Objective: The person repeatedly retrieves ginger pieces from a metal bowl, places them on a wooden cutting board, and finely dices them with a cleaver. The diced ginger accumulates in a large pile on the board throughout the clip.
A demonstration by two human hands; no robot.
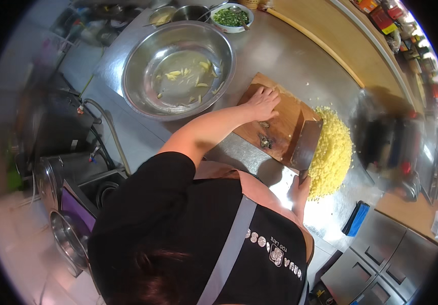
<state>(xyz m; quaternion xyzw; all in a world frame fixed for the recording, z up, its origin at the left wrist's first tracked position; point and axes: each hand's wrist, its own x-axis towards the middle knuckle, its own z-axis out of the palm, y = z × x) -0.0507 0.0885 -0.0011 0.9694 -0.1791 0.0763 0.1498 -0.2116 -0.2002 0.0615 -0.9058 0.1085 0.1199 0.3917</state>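
My right hand (300, 192) grips the handle of a broad-bladed cleaver (307, 145). The blade lies over the right end of a wooden cutting board (280, 114), against a large heap of finely chopped yellow food (331, 156) on the steel worktop. On the board's far left part rests my left hand (264, 103), palm down, with nothing visible in it. Dark worn hollows (265, 141) mark the board near its front edge. A few small yellow bits stick to the wood.
Left of the board, a large steel basin (179, 70) holds pale yellow slices in shallow liquid. Behind it stand a bowl of chopped greens (231, 17) and a dark metal pot (190, 13). A long wooden rod (316, 45) lies along the back. A blue pouch (356, 219) is at right.
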